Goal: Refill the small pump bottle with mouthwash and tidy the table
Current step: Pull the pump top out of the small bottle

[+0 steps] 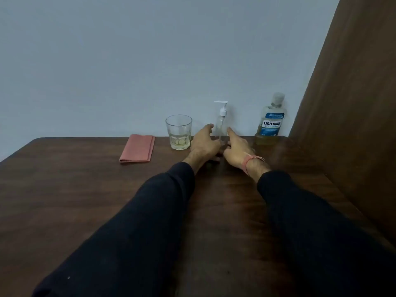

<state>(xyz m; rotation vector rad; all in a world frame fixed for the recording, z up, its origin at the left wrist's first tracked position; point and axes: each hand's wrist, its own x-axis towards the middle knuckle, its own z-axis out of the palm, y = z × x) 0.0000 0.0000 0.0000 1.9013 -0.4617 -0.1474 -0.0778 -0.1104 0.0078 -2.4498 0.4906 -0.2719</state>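
Observation:
A small clear pump bottle [221, 123] with a white pump head stands upright near the far edge of the dark wooden table [85, 189]. My left hand [204, 144] is just left of its base and my right hand [237, 150] just right of it, fingers spread on both. Whether either hand touches the bottle is unclear. A mouthwash bottle [271, 121] with a blue label stands capped at the far right, holding yellowish liquid low down. A clear glass [179, 131] with a little pale liquid stands to the left of the pump bottle.
A folded pink cloth [138, 148] lies flat to the left of the glass. A pale wall runs behind the table's far edge. A brown wooden panel [347, 103] rises along the table's right side, close to the mouthwash bottle.

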